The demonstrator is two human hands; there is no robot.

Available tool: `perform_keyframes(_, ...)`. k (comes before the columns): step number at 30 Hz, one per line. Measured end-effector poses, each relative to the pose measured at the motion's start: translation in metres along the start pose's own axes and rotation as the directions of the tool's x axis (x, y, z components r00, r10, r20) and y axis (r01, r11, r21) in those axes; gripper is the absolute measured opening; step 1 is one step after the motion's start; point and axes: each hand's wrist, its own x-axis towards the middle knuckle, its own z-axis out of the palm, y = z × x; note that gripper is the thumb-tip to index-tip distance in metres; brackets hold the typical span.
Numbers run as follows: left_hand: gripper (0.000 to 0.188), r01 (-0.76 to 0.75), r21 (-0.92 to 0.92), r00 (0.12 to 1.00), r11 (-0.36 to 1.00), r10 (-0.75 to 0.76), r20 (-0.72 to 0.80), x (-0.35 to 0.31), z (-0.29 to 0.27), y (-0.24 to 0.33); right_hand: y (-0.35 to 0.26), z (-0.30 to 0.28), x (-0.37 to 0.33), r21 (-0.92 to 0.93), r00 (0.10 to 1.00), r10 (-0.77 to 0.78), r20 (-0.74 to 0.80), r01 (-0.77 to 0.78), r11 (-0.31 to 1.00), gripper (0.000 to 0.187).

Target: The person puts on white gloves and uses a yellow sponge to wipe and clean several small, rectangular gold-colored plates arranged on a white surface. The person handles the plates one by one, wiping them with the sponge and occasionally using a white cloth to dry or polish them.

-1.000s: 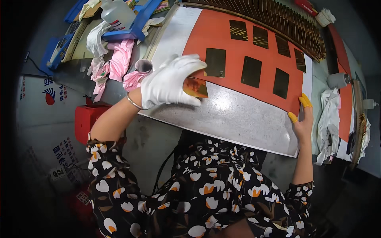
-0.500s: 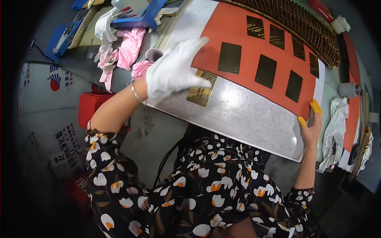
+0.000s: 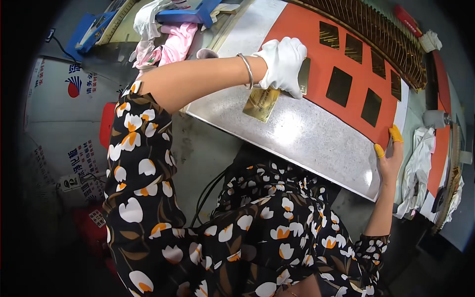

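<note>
Beside the left dark card [image 3: 306, 78], left hand [image 3: 284, 67]: was curled; pinch couldn't be told.
Right hand [image 3: 392, 161]: was spread at orange mat [image 3: 292, 24]'s edge.
Card edges: were best gripped.

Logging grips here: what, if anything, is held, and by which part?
Cannot be told: the left hand partly covers a dark card, hiding any grip; the right hand is at the near right corner of the red mat, gripping or just resting.
</note>
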Motion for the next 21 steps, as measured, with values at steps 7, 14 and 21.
perform_keyframes(7,0.068,-0.206,0.220,0.978,0.953,0.211,0.003,-0.006,-0.010,0.014,0.001,0.000,-0.001,-0.006,1.000,-0.013,0.001,0.013,1.000,0.061)
perform_keyframes(14,0.074,-0.349,-0.596,0.936,0.723,0.232,-0.266,-0.065,0.011,0.057,-0.001,0.000,-0.001,0.011,1.000,-0.004,-0.012,0.004,1.000,0.062)
perform_keyframes(21,0.091,-0.333,-0.328,0.937,0.884,0.274,-0.215,-0.091,0.018,0.046,0.002,0.001,-0.001,-0.019,1.000,-0.014,-0.007,0.014,1.000,0.062)
